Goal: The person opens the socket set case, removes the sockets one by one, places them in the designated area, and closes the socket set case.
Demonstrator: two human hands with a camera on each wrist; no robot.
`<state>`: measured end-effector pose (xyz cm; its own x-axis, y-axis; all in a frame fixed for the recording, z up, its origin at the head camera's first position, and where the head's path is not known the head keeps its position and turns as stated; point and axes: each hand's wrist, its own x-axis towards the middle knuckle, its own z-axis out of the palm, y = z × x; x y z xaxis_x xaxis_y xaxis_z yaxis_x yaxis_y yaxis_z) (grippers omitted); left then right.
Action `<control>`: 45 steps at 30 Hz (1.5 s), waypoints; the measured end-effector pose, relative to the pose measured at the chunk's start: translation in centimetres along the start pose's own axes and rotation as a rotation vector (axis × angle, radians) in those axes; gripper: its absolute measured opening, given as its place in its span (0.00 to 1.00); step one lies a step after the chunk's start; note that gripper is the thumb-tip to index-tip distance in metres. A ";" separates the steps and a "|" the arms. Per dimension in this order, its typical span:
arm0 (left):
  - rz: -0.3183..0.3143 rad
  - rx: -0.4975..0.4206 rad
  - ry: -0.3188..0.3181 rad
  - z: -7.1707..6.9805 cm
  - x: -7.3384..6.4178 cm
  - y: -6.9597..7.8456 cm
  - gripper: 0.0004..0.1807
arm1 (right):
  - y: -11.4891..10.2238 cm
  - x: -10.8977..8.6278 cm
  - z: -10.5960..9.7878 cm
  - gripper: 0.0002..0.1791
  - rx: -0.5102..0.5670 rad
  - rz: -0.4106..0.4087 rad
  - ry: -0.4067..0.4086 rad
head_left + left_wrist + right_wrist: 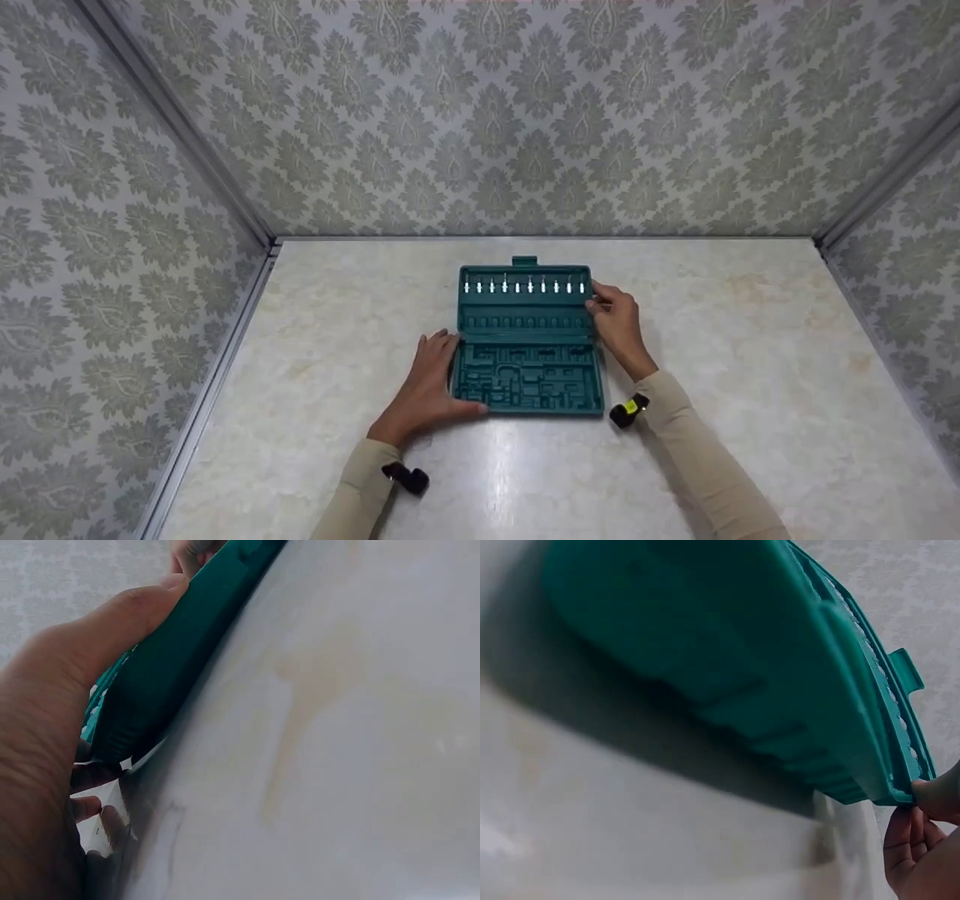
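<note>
A green plastic bit case (529,375) lies unfolded near the middle of the table, its moulded half toward me. Along the far half, or lid (525,300), runs a row of small silver bits (530,285). My left hand (424,394) holds the near left corner, thumb along the front edge and fingers at the left side. In the left wrist view, that thumb (142,607) presses on the case's edge. My right hand (619,319) pinches the lid's right edge between thumb and fingers. The right wrist view shows the case's underside (705,667) with shadow beneath it.
The pale marbled table (337,315) surrounds the case. A patterned wall (487,112) rises behind it, with further panels at left and right. A small latch tab (524,261) sticks out from the lid's far edge. Dark wrist cameras (405,477) sit on both sleeves.
</note>
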<state>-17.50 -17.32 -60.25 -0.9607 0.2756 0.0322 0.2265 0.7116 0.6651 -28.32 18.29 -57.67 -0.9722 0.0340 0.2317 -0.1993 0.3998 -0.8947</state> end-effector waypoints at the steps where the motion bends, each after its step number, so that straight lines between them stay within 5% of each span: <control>1: -0.003 -0.001 0.002 0.0 0.1 0.0 0.81 | 0.1 0.1 0.0 0.24 0.000 0.010 -0.008; 12: -0.001 0.017 -0.015 0.1 0.4 -0.1 0.79 | 0.9 0.4 0.1 0.24 0.005 0.082 -0.085; 27: 0.046 0.007 0.005 0.4 0.3 -0.6 0.78 | 0.6 1.6 -1.0 0.25 -0.133 0.143 -0.221; 38: 0.045 -0.013 0.002 0.6 0.1 -0.8 0.78 | 0.5 1.9 -1.6 0.19 -0.241 -0.075 -0.331; 45: 0.049 -0.006 0.014 0.4 0.4 -0.3 0.77 | -0.7 2.8 -1.5 0.21 -0.356 -0.077 -0.375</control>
<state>-17.93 -17.20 -60.73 -0.9506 0.3012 0.0753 0.2726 0.6938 0.6666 -30.73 19.48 -55.77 -0.9466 -0.3122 0.0807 -0.2812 0.6768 -0.6803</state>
